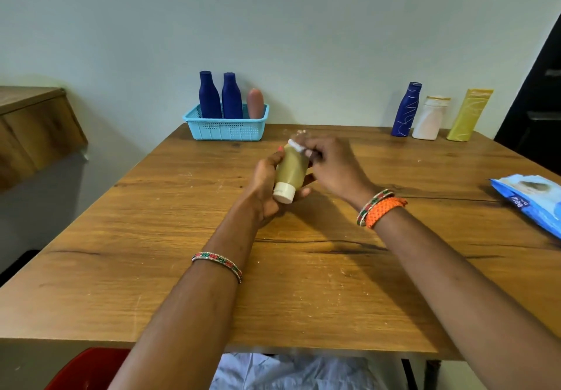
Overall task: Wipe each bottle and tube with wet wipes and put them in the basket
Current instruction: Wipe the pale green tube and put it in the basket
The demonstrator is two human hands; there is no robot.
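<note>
1. Left hand (267, 183) wrapped around an olive tube (291, 171), thumb and fingers curled on its sides, white cap (284, 193) pointing back toward the body.
2. Tube held above the middle of the wooden table (151, 238), tilted, crimped end aimed away toward the wall.
3. Right hand (335, 166) up at the far end of the tube, fingers curled, pinching a small white wad of wet wipe (296, 146) against the tube's tip.
4. Blurry at that tip, so exact finger placement hard to call.
5. Blue basket (226, 130) at the far edge of the table, left of centre, against the wall.
6. Standing upright in it: two dark blue bottles (209, 95) side by side, and a pinkish-brown tube (255, 102) just to their right.
7. Lined up far right on the table, well apart from the basket: a scratched blue bottle (406, 110), a white bottle (430, 118) beside it, then a yellow tube (469, 115).
8. Blue pack of wipes (531, 198) lying flat at the right edge, partly cut off by the frame.
9. Bangles on both wrists, an orange band (384, 211) on the right.
</note>
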